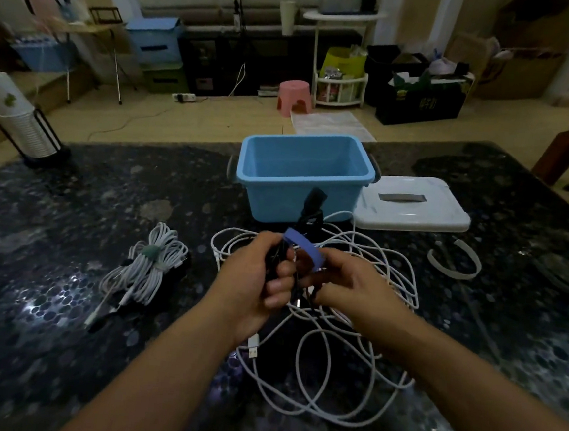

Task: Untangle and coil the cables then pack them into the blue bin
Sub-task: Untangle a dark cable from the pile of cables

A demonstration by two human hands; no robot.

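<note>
Holding a bundle of black cable (305, 217) upright, the left hand (253, 281) has its fingers curled around it, just in front of the blue bin (300, 179). The right hand (342, 282), touching the left one at its 3 o'clock side, pinches a blue strap (302, 248) that arches over the top of the bundle between both hands. Under and around the hands lies a loose tangle of white cable (325, 356) on the dark table (58, 350), spreading mostly toward 5 o'clock. A tied white coil (148, 265) rests at 9 o'clock from the hands, well apart. The bin stands at 12 o'clock, with a white lid (414, 206) beside it at 2 o'clock, and a white strap (454, 261) lies at 3 o'clock.
</note>
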